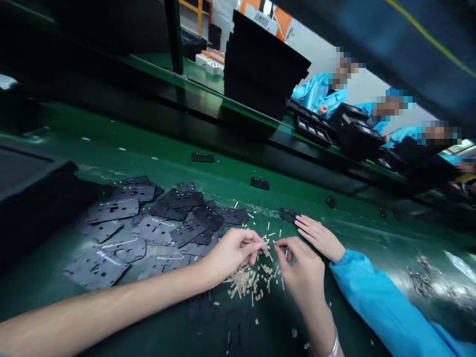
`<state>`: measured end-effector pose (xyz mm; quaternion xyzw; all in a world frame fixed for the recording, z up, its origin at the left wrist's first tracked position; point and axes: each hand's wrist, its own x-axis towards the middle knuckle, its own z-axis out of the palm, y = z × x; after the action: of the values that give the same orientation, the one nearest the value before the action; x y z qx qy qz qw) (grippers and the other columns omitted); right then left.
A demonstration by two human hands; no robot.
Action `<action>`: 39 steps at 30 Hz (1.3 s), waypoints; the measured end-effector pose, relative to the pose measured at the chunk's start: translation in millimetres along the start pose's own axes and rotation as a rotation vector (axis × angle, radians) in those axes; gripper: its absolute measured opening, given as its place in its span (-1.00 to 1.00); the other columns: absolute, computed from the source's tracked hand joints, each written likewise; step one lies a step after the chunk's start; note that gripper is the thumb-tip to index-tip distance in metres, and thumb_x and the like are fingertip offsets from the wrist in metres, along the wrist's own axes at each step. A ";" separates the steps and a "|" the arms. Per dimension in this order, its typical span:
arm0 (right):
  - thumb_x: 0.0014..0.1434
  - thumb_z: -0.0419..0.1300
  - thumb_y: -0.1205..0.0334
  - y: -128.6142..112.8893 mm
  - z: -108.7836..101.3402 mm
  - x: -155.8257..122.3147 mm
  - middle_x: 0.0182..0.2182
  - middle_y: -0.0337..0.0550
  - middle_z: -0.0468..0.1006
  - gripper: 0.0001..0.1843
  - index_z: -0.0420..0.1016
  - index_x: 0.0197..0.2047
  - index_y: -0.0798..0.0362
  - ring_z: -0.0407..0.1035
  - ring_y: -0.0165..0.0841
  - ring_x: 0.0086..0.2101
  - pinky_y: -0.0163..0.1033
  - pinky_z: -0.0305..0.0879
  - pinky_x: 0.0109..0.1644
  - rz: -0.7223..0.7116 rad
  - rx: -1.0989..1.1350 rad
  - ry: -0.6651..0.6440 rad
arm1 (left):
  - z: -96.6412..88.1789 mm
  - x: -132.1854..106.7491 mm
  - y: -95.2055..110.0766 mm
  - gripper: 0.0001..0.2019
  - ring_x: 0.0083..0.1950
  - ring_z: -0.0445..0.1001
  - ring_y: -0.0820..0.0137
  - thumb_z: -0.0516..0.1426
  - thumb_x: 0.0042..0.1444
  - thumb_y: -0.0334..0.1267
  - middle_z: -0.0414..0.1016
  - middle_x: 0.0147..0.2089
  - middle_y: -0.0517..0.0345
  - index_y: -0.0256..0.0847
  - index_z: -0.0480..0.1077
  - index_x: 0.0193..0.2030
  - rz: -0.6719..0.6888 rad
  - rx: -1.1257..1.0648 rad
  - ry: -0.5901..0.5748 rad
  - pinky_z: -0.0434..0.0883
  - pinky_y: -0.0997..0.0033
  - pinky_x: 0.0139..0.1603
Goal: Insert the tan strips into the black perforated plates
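We are working over a green bench (148, 158), both bare forearms reaching in from the near edge. Our left hand (232, 250) is curled, thumb and forefinger pinched together at the tips. Our right hand (301, 270) meets it from the other side, its thumb and forefinger closed into a small ring. Between the two pinches sits a pale strip (270, 243). It is so small and blurred that we can only say each hand seems to grip an end of it. Just below lies the loose heap of strips (248, 283), scattered on the bench between our wrists. To the left, a spread of flat black die-cut sheets (148, 228) overlaps across the bench, some with pale slivers lying on them.

A co-worker's hand (318, 235), in a blue sleeve (379, 302), rests flat just beyond our right hand, fingertips at a small black part (288, 214).

We judge the step in hand to be singling out one strip from the heap. The next move calls for a fine, steady pinch, keeping clear of the neighbouring hand and not dragging other strips along.
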<state>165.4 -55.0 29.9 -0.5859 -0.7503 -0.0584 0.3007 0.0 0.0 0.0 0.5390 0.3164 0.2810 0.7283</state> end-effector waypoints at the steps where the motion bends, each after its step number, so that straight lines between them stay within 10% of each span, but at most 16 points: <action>1: 0.09 0.16 0.33 -4.5 2.4 -1.0 -0.50 -0.17 0.49 -0.89 0.49 -0.34 -0.05 0.37 -0.34 -0.51 -0.24 0.33 -0.43 -0.013 0.013 0.015 | -0.2 -0.9 0.5 -0.78 -0.69 0.05 0.61 0.03 0.08 -0.21 0.27 -0.64 0.30 -0.34 0.38 -0.34 -0.003 -0.016 0.002 0.01 0.59 -0.66; 14: 0.08 0.14 0.46 -19.3 13.5 -7.0 -0.43 -0.14 0.49 -0.88 0.46 -0.33 0.10 0.35 -0.39 -0.41 -0.29 0.30 -0.34 -0.086 0.042 0.039 | 0.4 -6.6 8.2 -0.74 -0.56 0.21 0.54 -0.01 0.11 -0.36 0.29 -0.62 0.29 -0.28 0.33 -0.58 0.165 0.374 0.074 0.15 0.57 -0.48; 32: 0.08 0.14 0.46 -20.0 16.6 -7.5 -0.35 -0.10 0.53 -0.81 0.46 -0.21 0.12 0.36 -0.37 -0.36 -0.28 0.30 -0.30 -0.161 -0.077 0.040 | 1.6 -2.2 -1.1 -0.77 -0.69 0.10 0.58 -0.02 0.14 -0.22 0.31 -0.61 0.28 -0.30 0.38 -0.39 0.034 0.108 0.026 0.08 0.58 -0.65; 39: 0.09 0.11 0.44 -24.4 24.3 -12.5 -0.41 -0.12 0.53 -0.86 0.48 -0.31 0.13 0.35 -0.37 -0.40 -0.29 0.27 -0.33 -0.149 -0.179 0.043 | 0.3 -5.5 3.2 -0.73 -0.60 0.17 0.56 -0.03 0.12 -0.37 0.28 -0.63 0.28 -0.28 0.31 -0.59 0.178 0.468 0.113 0.13 0.56 -0.51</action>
<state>135.4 -62.3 10.1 -0.5517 -0.7769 -0.1597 0.2581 -3.5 -3.5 4.0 0.7021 0.3644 0.2928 0.5371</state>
